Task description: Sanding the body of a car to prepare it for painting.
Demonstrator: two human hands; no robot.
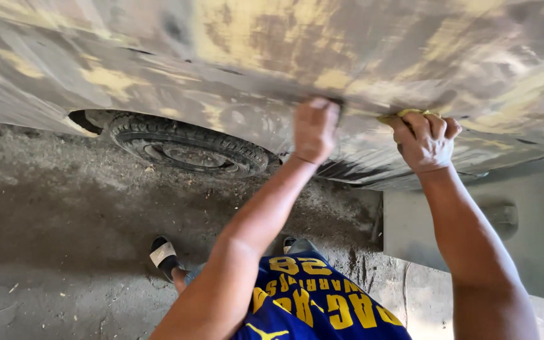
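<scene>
A car body panel [234,50], grey with yellow filler patches and sanding marks, fills the top of the view. My left hand [315,129] presses against the panel's lower part, closed on something dark at its fingertips that is mostly hidden. My right hand [424,141] rests on the panel further right, fingers curled over a yellowish pad or cloth [404,114] that shows above the knuckles.
A black tyre [190,148] sits in the wheel arch to the left. Dusty concrete floor [58,214] lies below. My foot in a black and white sandal [164,255] stands on it. A grey panel [536,233] leans at the lower right.
</scene>
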